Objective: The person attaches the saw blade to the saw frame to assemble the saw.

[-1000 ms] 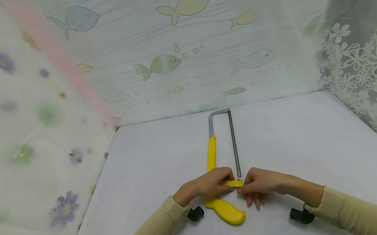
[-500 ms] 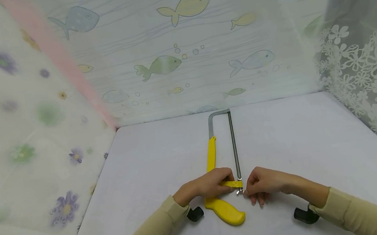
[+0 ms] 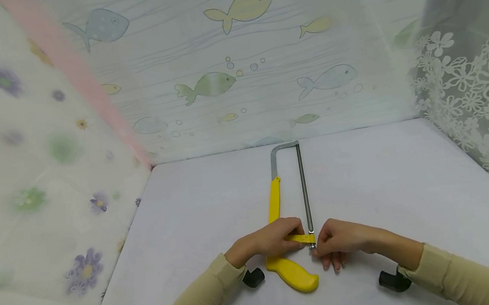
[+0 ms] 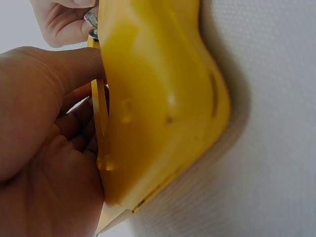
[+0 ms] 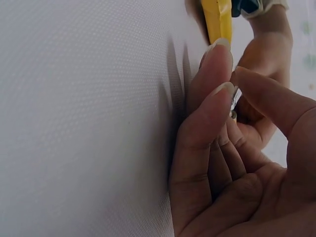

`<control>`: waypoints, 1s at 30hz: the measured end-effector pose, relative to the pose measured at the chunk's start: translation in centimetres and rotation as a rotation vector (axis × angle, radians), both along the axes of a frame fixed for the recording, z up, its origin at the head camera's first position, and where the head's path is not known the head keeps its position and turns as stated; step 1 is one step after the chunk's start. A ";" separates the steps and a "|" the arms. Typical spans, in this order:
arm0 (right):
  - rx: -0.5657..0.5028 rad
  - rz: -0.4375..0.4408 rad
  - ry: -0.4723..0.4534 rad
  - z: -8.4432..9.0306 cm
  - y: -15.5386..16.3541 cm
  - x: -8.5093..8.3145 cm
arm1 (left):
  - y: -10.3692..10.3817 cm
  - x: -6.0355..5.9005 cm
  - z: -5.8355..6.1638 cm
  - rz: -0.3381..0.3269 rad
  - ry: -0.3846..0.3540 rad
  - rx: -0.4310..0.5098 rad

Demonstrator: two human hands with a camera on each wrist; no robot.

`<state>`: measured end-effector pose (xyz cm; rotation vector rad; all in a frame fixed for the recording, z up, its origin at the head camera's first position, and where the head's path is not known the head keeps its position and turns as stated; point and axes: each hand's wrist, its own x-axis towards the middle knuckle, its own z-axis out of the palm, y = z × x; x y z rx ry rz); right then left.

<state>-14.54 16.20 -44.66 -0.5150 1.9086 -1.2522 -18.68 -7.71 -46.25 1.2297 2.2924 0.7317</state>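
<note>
"Hacksaw [image 3: 274, 200] lying on the white table [image 3: 202, 213], yellow handle [image 3: 295, 275] toward the person. From the head camera, the left hand [image 3: 279, 235] grips the yellow crosspiece [image 3: 301, 238] between thumb and fingers."

"Any writing on it?"

"Specks on that crosspiece, too small for me to read. The right hand [image 3: 341, 236] has its fingertips at the wing nut [image 3: 312, 247] and partly covers it. Both sleeves [image 3: 473, 268] run off at the edges."

"And from the left wrist?"

"Mostly the handle, its upper part cut off. Dark marks on it: letters or scuffs, they're too blurred to say. The left thumb passes behind it, so the tip is hidden. Beyond, the wing nut shows just beside the right hand."

"What about the right wrist?"

"Fingers bent, thumb tip close to them, a sliver of the wing nut's metal showing there."

"Pinching it?"

"Pinching or just touching, I can't tell. Those fingers hide part of the left hand, and the handle's cut off at the top."
</note>
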 end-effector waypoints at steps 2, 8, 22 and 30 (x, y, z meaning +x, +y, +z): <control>0.010 -0.007 -0.004 0.1 -0.1 0.0 | 0.0 0.0 0.0 0.002 -0.002 -0.001; 0.028 -0.036 -0.032 0.1 -0.4 0.1 | -0.1 0.1 0.1 0.000 -0.005 0.000; 0.037 -0.032 -0.014 0.6 -0.4 0.0 | 0.0 0.1 0.2 0.009 -0.010 -0.005; 0.037 -0.021 0.012 0.6 0.1 0.1 | 0.0 0.1 0.1 0.013 -0.009 -0.013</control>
